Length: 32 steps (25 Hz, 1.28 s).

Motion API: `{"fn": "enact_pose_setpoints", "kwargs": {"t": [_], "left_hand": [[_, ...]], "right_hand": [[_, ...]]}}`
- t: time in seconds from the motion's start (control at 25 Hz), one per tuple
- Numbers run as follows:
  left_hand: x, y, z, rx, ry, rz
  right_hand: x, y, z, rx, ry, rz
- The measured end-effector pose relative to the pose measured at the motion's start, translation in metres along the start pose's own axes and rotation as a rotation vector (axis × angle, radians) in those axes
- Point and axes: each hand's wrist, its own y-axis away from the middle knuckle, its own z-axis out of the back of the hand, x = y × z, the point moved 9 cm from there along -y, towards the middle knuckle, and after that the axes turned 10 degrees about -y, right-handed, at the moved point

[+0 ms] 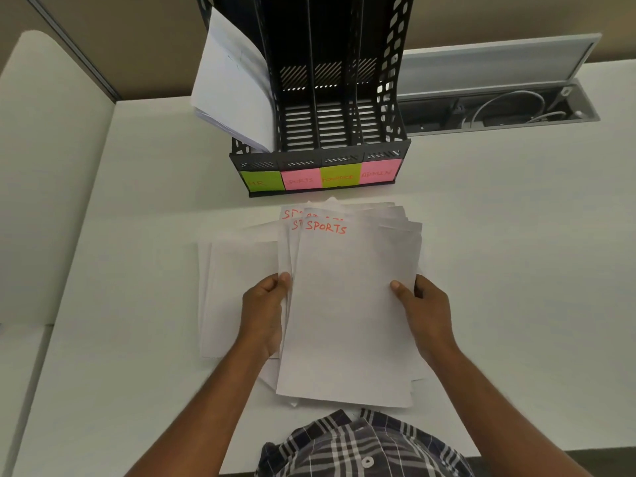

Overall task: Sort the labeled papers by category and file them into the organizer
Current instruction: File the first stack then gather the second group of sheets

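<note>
Papers (351, 304) marked SPORTS sit near the tabletop's (516, 235) front edge, our left hand (263, 311) and right hand (425, 311) pinching their side edges. We judge them light and floppy, likely to fan apart, so gripping both sides suits.

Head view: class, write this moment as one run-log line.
left hand: grips SPORTS papers | right hand: grips same | organizer: first slot filled | SPORTS slot: empty

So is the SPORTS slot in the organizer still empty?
Empty, as far as visible: the SPORTS slot shows bare slatted floor, while sheets stand only in the leftmost slot of the organizer.
</note>
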Motion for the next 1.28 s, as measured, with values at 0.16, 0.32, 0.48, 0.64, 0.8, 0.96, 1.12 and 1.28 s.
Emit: {"fn": "enact_pose_setpoints", "kwargs": {"t": [0.16, 0.32, 0.48, 0.64, 0.8, 0.96, 1.12, 1.28], "left_hand": [[0.001, -0.004, 0.004, 0.0, -0.009, 0.009], [0.0, -0.004, 0.011, -0.103, 0.006, -0.023], [-0.012, 0.001, 0.016, -0.182, -0.117, -0.142], [-0.024, 0.006, 0.015, -0.195, -0.194, -0.24], [-0.026, 0.005, 0.012, -0.197, -0.211, -0.238], [-0.028, 0.003, 0.007, -0.155, -0.233, -0.256], [-0.033, 0.005, 0.009, -0.161, -0.234, -0.297], [-0.043, 0.006, 0.003, -0.067, -0.272, -0.395]], "right_hand": [[-0.004, -0.002, 0.003, -0.022, -0.055, -0.028], [-0.01, 0.0, 0.003, -0.032, -0.118, -0.056], [-0.011, -0.001, 0.007, -0.055, -0.179, -0.054], [-0.016, -0.002, 0.007, -0.046, -0.225, -0.082], [-0.017, -0.003, 0.003, -0.012, -0.252, -0.093], [-0.018, -0.005, -0.003, 0.042, -0.229, -0.101], [-0.016, -0.008, 0.003, 0.006, -0.205, -0.074], [-0.012, -0.014, 0.018, -0.05, -0.223, -0.05]]}}
